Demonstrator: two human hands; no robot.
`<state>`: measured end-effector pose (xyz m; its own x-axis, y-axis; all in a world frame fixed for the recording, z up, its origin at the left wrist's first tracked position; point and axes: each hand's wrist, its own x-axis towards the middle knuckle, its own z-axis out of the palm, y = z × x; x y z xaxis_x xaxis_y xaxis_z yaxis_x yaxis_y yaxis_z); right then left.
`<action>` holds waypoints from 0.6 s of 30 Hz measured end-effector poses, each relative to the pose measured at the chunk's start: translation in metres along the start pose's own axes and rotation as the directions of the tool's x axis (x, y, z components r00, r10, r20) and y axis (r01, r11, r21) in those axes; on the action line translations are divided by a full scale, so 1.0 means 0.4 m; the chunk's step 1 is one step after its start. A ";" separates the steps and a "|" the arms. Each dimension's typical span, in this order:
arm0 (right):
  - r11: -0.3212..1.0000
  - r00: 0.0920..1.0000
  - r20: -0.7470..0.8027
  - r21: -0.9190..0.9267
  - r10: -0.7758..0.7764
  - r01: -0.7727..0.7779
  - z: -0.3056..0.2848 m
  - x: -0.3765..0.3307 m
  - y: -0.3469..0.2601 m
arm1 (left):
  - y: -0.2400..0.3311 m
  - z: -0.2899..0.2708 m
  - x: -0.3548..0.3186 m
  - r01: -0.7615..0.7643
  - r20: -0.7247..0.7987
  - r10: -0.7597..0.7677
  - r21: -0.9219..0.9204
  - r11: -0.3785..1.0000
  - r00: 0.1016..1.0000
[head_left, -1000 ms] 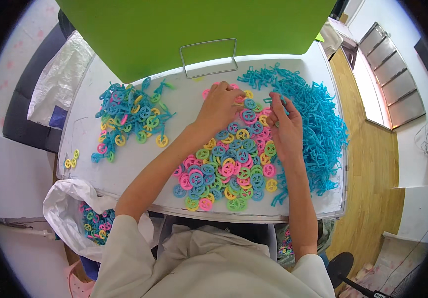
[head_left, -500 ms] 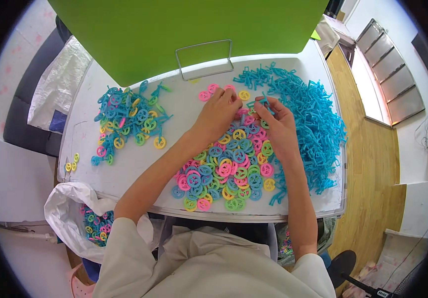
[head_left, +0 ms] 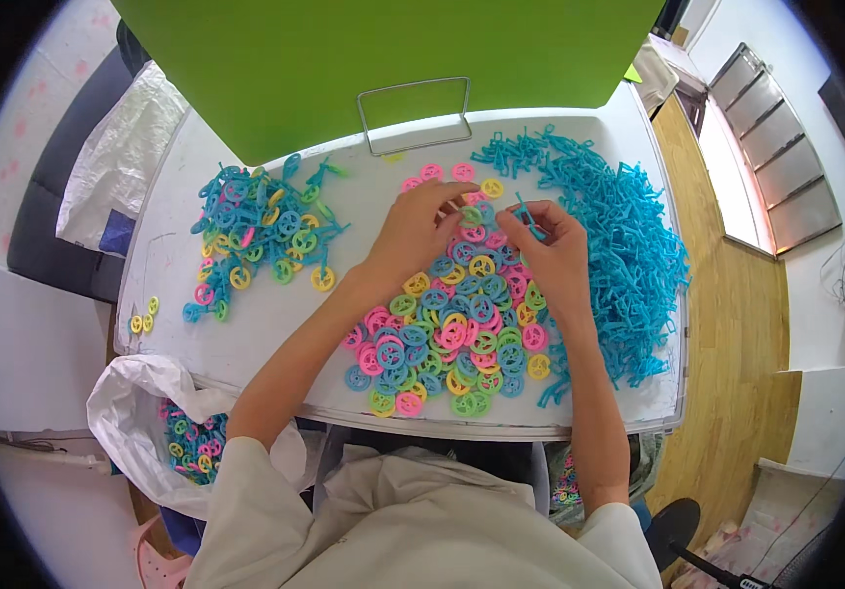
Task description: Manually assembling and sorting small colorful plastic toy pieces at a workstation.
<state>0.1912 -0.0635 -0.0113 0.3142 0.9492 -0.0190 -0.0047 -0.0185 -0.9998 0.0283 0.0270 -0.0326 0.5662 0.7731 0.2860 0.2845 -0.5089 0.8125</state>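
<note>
Our left hand [head_left: 421,228] pinches a green plastic ring [head_left: 470,213]. Our right hand [head_left: 552,250] grips a thin blue plastic frame piece [head_left: 527,215] above the white counter [head_left: 275,314].

White table [head_left: 275,314], coloured rings [head_left: 452,334], blue pieces [head_left: 629,245]

Rings [head_left: 447,339] lie between frames [head_left: 619,245] and assembled pieces [head_left: 261,231].

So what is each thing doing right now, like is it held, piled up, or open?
left hand: raised over the ring pile, pinching a green ring.
right hand: pinching a blue stick piece.
flat ring pile: spread loose on the white table.
blue stick heap: tangled, at the right.
joined pieces: heaped at the left.
white bag: open, pieces inside.
wire stand: upright.
</note>
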 end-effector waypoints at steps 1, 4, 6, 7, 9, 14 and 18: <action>0.993 0.995 -0.023 -0.076 -0.092 0.090 0.004 0.001 0.005 | 0.006 -0.004 -0.007 0.001 0.001 -0.001 -0.001 1.000 1.000; 0.964 0.978 -0.029 -0.177 -0.206 0.198 0.016 -0.001 0.017 | 0.022 -0.016 -0.033 0.168 0.003 -0.169 -0.139 0.976 0.986; 0.955 0.974 -0.018 -0.200 -0.227 0.219 0.016 -0.003 0.018 | 0.033 -0.025 -0.048 0.268 0.057 -0.267 -0.383 0.884 0.962; 0.973 0.987 0.006 -0.169 -0.159 0.158 0.015 -0.003 0.018 | 0.040 -0.025 -0.055 0.271 0.054 -0.271 -0.386 0.882 0.961; 0.985 0.995 0.036 -0.142 -0.089 0.094 0.018 -0.003 0.014 | 0.050 -0.020 -0.063 0.323 0.091 -0.341 -0.614 0.720 0.935; 0.999 0.989 0.140 0.040 -0.041 0.036 0.023 -0.008 0.014 | 0.037 -0.016 -0.071 0.311 0.087 -0.353 -0.695 0.648 0.931; 0.985 0.978 0.164 0.135 -0.126 0.104 0.027 -0.008 0.029 | 0.051 -0.017 -0.070 0.343 0.117 -0.372 -0.697 0.630 0.921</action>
<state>0.1798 -0.0632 -0.0230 0.1528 0.9825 0.1069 -0.1002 0.1230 -0.9873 0.0130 -0.0022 -0.0206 0.5058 0.8570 -0.0985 -0.1660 0.2088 0.9638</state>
